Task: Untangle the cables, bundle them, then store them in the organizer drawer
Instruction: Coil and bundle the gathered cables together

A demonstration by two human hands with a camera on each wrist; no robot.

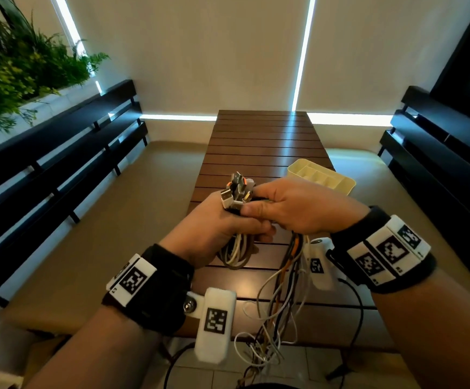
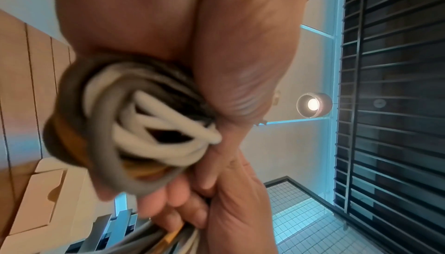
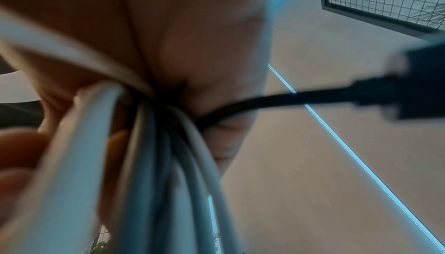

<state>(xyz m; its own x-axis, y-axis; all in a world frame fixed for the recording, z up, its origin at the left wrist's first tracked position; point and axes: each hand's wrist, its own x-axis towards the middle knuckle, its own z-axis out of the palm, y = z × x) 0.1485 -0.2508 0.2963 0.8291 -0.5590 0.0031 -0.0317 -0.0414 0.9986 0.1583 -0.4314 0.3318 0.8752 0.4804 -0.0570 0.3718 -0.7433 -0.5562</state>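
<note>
My left hand (image 1: 228, 220) grips a coiled bundle of cables (image 1: 238, 252), white, grey and orange, held above the slatted wooden table (image 1: 259, 141). Several USB plugs (image 1: 236, 189) stick up out of that fist. My right hand (image 1: 290, 207) holds the same cables just to the right, thumb against the plugs. From under it several loose cable ends (image 1: 278, 313) hang down past the table's near edge. In the left wrist view the coil (image 2: 125, 125) fills the palm. In the right wrist view the strands (image 3: 149, 163) run down from the fist, with one black cable (image 3: 289, 100) off to the right.
A cream organizer tray (image 1: 322, 176) with several compartments stands on the table behind my right hand. Dark slatted benches (image 1: 60, 164) flank the table on both sides. A planter with green foliage (image 1: 17, 57) is at the far left.
</note>
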